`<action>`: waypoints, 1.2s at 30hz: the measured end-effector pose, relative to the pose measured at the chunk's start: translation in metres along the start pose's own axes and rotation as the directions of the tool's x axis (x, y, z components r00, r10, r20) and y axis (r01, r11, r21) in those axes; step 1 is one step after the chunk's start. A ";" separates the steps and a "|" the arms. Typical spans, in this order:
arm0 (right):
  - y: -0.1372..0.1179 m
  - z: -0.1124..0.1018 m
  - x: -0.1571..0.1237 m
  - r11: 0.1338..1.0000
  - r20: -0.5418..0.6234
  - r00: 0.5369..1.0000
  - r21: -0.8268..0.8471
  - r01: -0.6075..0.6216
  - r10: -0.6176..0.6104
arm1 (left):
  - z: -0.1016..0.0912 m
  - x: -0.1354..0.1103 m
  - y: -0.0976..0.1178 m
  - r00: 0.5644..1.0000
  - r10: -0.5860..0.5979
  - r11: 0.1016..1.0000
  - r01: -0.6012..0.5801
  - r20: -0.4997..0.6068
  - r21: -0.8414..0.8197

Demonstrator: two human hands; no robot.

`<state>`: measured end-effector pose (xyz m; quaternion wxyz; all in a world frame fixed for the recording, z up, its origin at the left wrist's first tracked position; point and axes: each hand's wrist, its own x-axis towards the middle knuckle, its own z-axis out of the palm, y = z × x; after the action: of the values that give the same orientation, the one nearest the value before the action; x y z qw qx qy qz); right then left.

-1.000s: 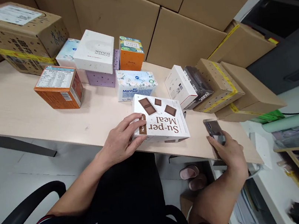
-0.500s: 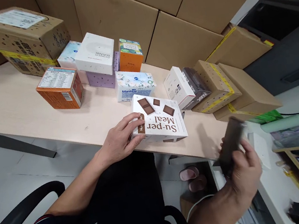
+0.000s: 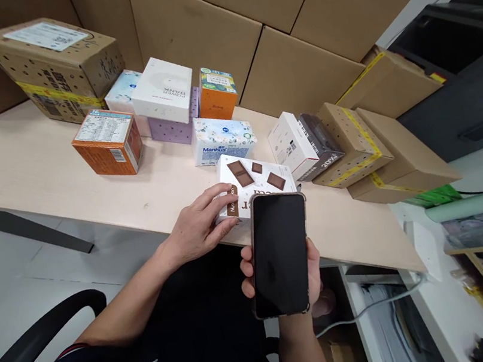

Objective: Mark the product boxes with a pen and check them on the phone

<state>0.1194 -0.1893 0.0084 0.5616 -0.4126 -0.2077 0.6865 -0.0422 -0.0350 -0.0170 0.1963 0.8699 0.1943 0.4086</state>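
Observation:
In my right hand (image 3: 312, 264) is a smartphone (image 3: 281, 254) in a clear-edged case, its dark screen facing me. Fingers wrap its left edge and the thumb side lies along its right. My left hand (image 3: 199, 220) grips the left end of a white box (image 3: 247, 175) printed with chocolate squares, fingers on top and thumb along the near side. This box lies at the table's near edge, and the phone covers much of its lettering. Just behind it stands a floral Manhua tissue pack (image 3: 222, 139).
An orange box (image 3: 107, 146) stands left on the table (image 3: 171, 197). A white power bank box (image 3: 163, 90) rests on a purple box (image 3: 170, 130), near another orange box (image 3: 217, 94). White, dark and cardboard boxes (image 3: 349, 144) stand right. Large cartons (image 3: 197, 36) line the back.
My right hand has brought the phone leftward from the right side to in front of the white box, turning its screen toward me. My left hand has stayed on the box.

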 end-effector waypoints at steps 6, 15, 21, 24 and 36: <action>-0.013 0.013 0.018 1.000 -0.035 0.999 0.002 0.004 -0.004 | 0.000 -0.001 0.001 1.000 -0.011 1.000 0.011 0.011 -0.012; -0.009 0.014 0.030 0.947 0.074 0.995 0.318 0.043 -0.070 | -0.001 0.000 0.001 1.000 -0.001 1.000 0.001 0.006 -0.012; -0.012 0.024 0.030 0.943 0.075 0.982 0.300 0.146 -0.175 | -0.001 0.000 0.002 1.000 -0.009 1.000 0.010 0.017 -0.017; -0.012 0.026 0.030 0.950 0.049 0.982 0.269 0.160 -0.180 | -0.001 0.000 0.001 1.000 -0.013 1.000 0.013 0.018 -0.020; -0.012 0.017 0.028 0.944 0.098 0.989 0.321 0.077 -0.114 | -0.001 -0.001 -0.001 0.999 -0.002 1.000 0.003 0.033 -0.023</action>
<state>0.1126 -0.1563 0.0176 0.6402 -0.2666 -0.1470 0.7053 -0.0432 -0.0347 -0.0173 0.2099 0.8739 0.1876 0.3963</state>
